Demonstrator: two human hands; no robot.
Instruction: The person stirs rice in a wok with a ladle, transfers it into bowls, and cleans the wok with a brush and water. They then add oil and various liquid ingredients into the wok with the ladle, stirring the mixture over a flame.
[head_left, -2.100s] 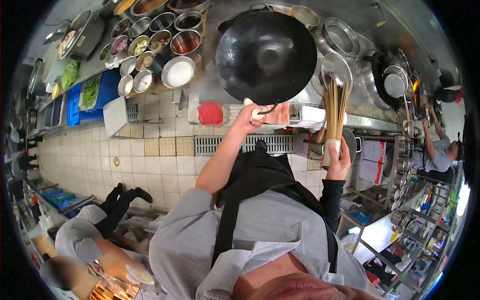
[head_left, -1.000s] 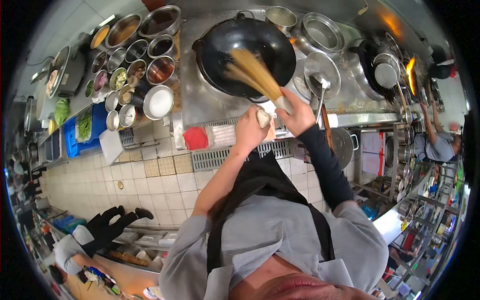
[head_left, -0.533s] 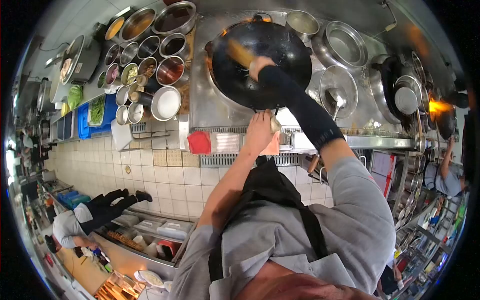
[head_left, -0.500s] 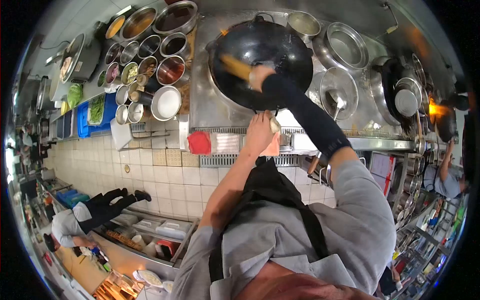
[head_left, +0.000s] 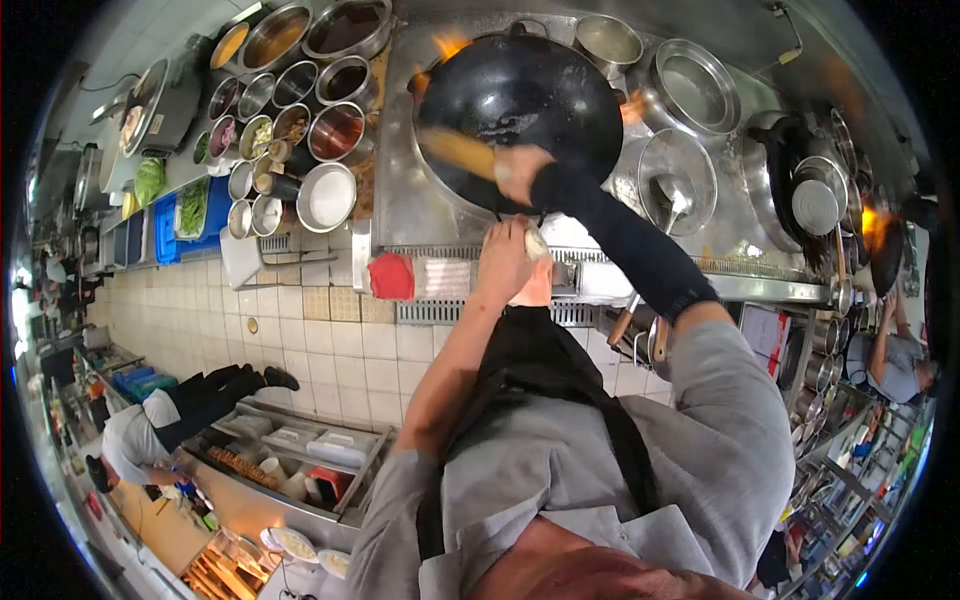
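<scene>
A large black wok (head_left: pixel 530 85) sits on the stove, wet and shiny inside. My left hand (head_left: pixel 505 258) is closed at its near rim, gripping a pale folded cloth (head_left: pixel 536 244) against the near handle, which is mostly hidden. Over the near part of the wok, my right hand (head_left: pixel 522 172) is wrapped round a yellowish bamboo wok brush (head_left: pixel 458 152). The brush is blurred by motion and points left across the wok. A dark sleeve (head_left: pixel 625 235) covers my right forearm.
Flames (head_left: pixel 450 46) show at the wok's rim. To the right are a strainer bowl with a ladle (head_left: pixel 675 195) and a metal basin (head_left: pixel 697 88). Seasoning bowls (head_left: pixel 327 198) crowd the left. A red cloth (head_left: pixel 390 276) lies on the front edge. One co-worker (head_left: pixel 140 440) bends at a counter behind.
My right hand and the brush have moved nearer the wok's front edge. My left hand has shifted slightly left with the wok. Flames at the rim show larger, now on the right too.
</scene>
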